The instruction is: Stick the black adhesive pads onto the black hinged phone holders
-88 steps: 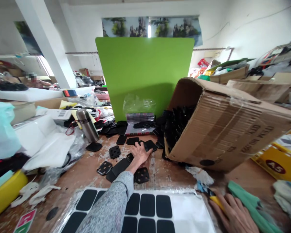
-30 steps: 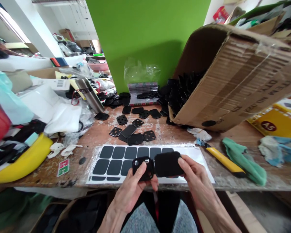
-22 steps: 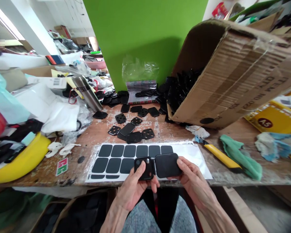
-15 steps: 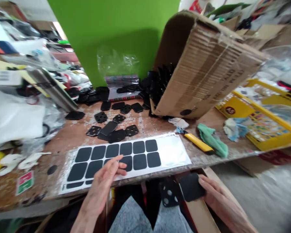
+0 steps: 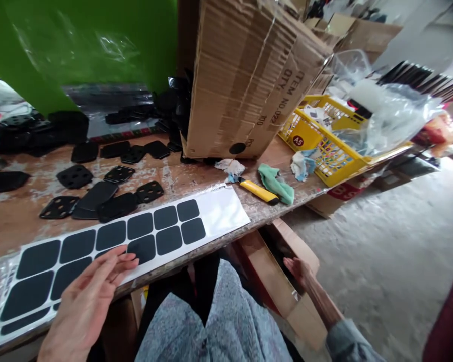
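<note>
My left hand [image 5: 88,296] lies flat with its fingers stretched out on a white sheet [image 5: 222,213] of black rounded-square pads [image 5: 166,231] at the table's front edge. My right hand [image 5: 297,267] is down beside my knee, over an open cardboard box [image 5: 264,274] on the floor under the table. Its fingers are loosely apart and I see nothing in them. Several black hinged plates with holes [image 5: 117,201] lie on the wooden table just behind the sheet.
A large cardboard box [image 5: 245,85] lies tipped on the table, black parts spilling from its mouth. A yellow utility knife [image 5: 258,191] and a green cloth [image 5: 277,183] lie near the edge. A yellow basket [image 5: 324,146] stands right. A green board [image 5: 79,50] stands behind.
Both hands held a black hinged plate a second ago. The right hand carried it down to the floor box and is now empty; the left hand went to the pad sheet. The view swung right.
</note>
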Demonstrator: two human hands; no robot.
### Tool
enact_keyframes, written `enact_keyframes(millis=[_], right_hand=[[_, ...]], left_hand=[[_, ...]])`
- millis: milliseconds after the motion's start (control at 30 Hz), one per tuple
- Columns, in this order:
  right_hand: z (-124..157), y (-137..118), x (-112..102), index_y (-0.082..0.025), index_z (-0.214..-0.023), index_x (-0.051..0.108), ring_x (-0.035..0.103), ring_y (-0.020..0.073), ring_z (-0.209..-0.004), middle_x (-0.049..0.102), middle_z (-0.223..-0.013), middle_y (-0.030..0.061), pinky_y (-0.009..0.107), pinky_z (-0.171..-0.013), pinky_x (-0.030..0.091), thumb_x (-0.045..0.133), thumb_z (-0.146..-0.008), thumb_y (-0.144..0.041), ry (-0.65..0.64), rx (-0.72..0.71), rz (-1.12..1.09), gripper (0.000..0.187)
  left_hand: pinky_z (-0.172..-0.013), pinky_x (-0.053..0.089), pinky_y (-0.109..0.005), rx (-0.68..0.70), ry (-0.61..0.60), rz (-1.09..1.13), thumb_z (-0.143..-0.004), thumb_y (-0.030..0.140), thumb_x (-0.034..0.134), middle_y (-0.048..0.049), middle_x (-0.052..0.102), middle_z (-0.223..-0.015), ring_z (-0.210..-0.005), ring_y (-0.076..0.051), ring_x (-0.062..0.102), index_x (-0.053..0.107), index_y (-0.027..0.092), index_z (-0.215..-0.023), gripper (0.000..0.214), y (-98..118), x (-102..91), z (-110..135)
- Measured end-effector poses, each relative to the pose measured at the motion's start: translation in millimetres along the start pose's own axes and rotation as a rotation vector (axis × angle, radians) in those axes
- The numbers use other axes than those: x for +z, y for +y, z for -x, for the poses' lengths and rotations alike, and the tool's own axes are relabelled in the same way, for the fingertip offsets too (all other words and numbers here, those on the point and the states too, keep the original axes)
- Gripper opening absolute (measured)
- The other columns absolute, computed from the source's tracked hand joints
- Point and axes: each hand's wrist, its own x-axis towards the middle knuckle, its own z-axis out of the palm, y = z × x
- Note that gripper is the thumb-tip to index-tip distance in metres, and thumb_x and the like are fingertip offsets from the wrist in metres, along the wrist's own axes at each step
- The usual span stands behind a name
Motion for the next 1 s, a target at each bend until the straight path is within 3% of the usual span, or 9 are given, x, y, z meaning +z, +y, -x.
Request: enact_keyframes(millis=[300, 400, 500, 600, 733, 800, 867, 933, 1000], right_hand=[[23.8, 15.4, -6.9, -0.012, -0.089, 0.059, 0.061, 0.0137, -0.072, 0.063, -0.078, 0.0019, 0.034, -0.073, 0.049, 0.055, -0.084, -0.036, -0.038, 0.145, 0.063, 0.025], [39.9, 12.1, 6.2, -0.013, -0.073, 0.06, 0.063, 0.0169, -0.065, 0.063, -0.066, 0.0033, 0.033, -0.07, 0.049, 0.067, -0.07, -0.033, -0.087, 0.146, 0.097, 0.021], [55.5, -8.9, 34.4, -0.016, -0.067, 0.061, 0.061, 0.0181, -0.055, 0.062, -0.058, 0.0035, 0.029, -0.057, 0.048, 0.072, -0.062, -0.034, -0.201, 0.126, 0.148, 0.022], [75.4, -55.1, 76.4, -0.019, -0.069, 0.063, 0.06, 0.0177, -0.057, 0.063, -0.06, 0.0037, 0.026, -0.05, 0.046, 0.071, -0.061, -0.043, -0.407, 0.026, 0.3, 0.026], [117.3, -131.5, 154.6, -0.024, -0.09, 0.062, 0.063, 0.0206, -0.074, 0.067, -0.08, 0.005, 0.03, -0.07, 0.051, 0.057, -0.075, -0.046, -0.74, -0.32, 0.62, 0.028], [131.8, -155.9, 205.8, -0.024, -0.088, 0.06, 0.062, 0.0178, -0.069, 0.065, -0.074, 0.002, 0.028, -0.065, 0.051, 0.051, -0.08, -0.042, -0.838, -0.604, 0.74, 0.022], [132.8, -165.0, 263.1, -0.022, -0.088, 0.057, 0.061, 0.0146, -0.068, 0.064, -0.075, 0.0006, 0.026, -0.065, 0.05, 0.041, -0.088, -0.034, -0.904, -0.931, 0.792, 0.02], [120.4, -162.8, 322.0, -0.021, -0.088, 0.057, 0.059, 0.0126, -0.065, 0.062, -0.074, -0.0005, 0.025, -0.061, 0.049, 0.038, -0.089, -0.025, -0.822, -1.292, 0.873, 0.019], [99.7, -155.7, 377.5, -0.018, -0.088, 0.057, 0.059, 0.0135, -0.072, 0.062, -0.08, 0.0021, 0.028, -0.068, 0.049, 0.042, -0.087, -0.02, -0.762, -1.41, 0.871, 0.016]], left_hand=[[-0.082, 0.051, -0.025, -0.054, -0.01, -0.015, -0.068, 0.03, 0.067, 0.0031, 0.07, -0.083, -0.078, -0.015, 0.063, 0.067, 0.022, -0.087, 0.02, -3.9, -4.9, -8.4], [-0.081, 0.05, -0.024, -0.053, 0.004, 0.018, -0.063, 0.03, 0.072, 0.0011, 0.071, -0.08, -0.077, -0.015, 0.064, 0.067, 0.02, -0.086, 0.026, -2.9, -5.3, -4.0], [-0.081, 0.049, -0.027, -0.068, 0.014, 0.011, -0.06, 0.032, 0.074, -0.0016, 0.07, -0.079, -0.076, -0.016, 0.064, 0.067, 0.019, -0.088, 0.031, 5.6, -3.5, 8.6], [-0.081, 0.047, -0.032, -0.046, -0.04, -0.125, -0.069, 0.039, 0.066, -0.0052, 0.069, -0.087, -0.078, -0.019, 0.063, 0.065, 0.018, -0.096, 0.035, 27.0, 4.6, 17.3], [-0.08, 0.045, -0.031, 0.163, -0.167, -0.455, -0.078, 0.044, 0.053, -0.007, 0.066, -0.09, -0.084, -0.021, 0.062, 0.061, 0.019, -0.103, 0.037, 72.1, 26.1, -8.9], [-0.077, 0.045, -0.029, 0.358, -0.201, -0.711, -0.081, 0.044, 0.046, -0.0067, 0.066, -0.089, -0.085, -0.02, 0.061, 0.06, 0.019, -0.104, 0.037, 92.2, 39.9, -46.6], [-0.074, 0.045, -0.031, 0.458, -0.113, -0.97, -0.081, 0.042, 0.045, -0.0063, 0.066, -0.083, -0.079, -0.021, 0.061, 0.062, 0.018, -0.098, 0.035, 105.5, 54.7, -94.7], [-0.08, 0.042, -0.036, 0.491, -0.022, -1.055, -0.079, 0.036, 0.048, -0.0112, 0.065, -0.088, -0.089, -0.026, 0.059, 0.063, 0.013, -0.099, 0.034, 111.5, 68.5, -142.8], [-0.09, 0.035, -0.043, 0.534, 0.076, -1.129, -0.078, 0.033, 0.049, -0.0183, 0.058, -0.109, -0.107, -0.032, 0.049, 0.058, 0.01, -0.11, 0.04, 111.8, 78.9, -181.6]])
